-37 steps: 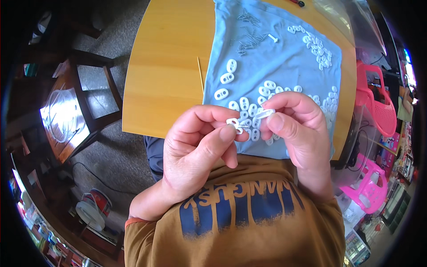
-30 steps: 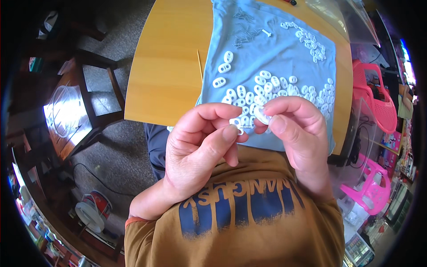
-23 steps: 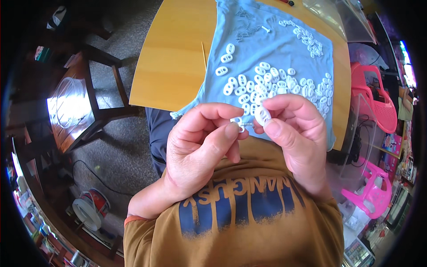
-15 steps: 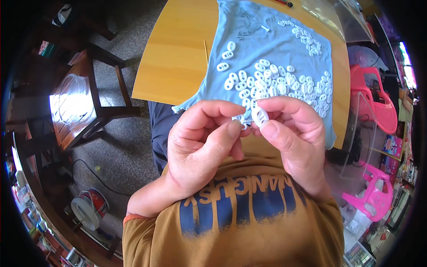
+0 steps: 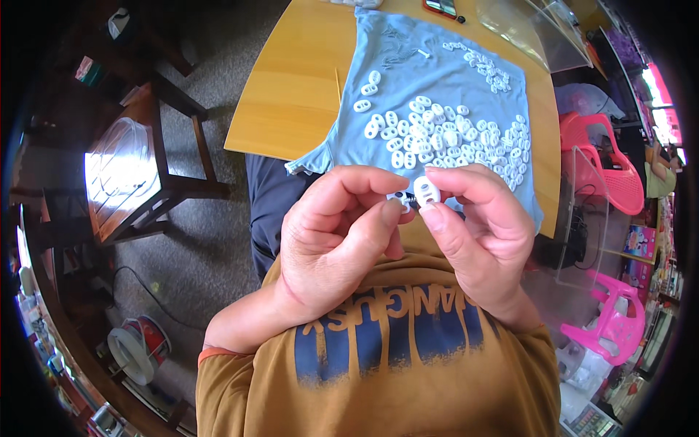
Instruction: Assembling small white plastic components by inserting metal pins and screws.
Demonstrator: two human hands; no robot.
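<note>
By the near edge of the blue cloth (image 5: 444, 84), pinches one small white part in each bare hand.

Grips a two-holed oval piece (image 5: 427, 191) between thumb and fingertips of the right hand (image 5: 489, 231), and a mostly covered white piece (image 5: 404, 203) likewise in the left hand (image 5: 331, 244), with a dark slender part (image 5: 411, 198) between, too small to tell how joined. Shows loose white pieces (image 5: 451, 138) over the cloth's near half out toward its right edge, thin metal pieces (image 5: 400, 47) near its far-left corner, and plain fabric between. Leaves a broad span of wooden table (image 5: 287, 80) off the cloth's left edge, with a thin stick (image 5: 338, 82) just beside that edge.
</note>
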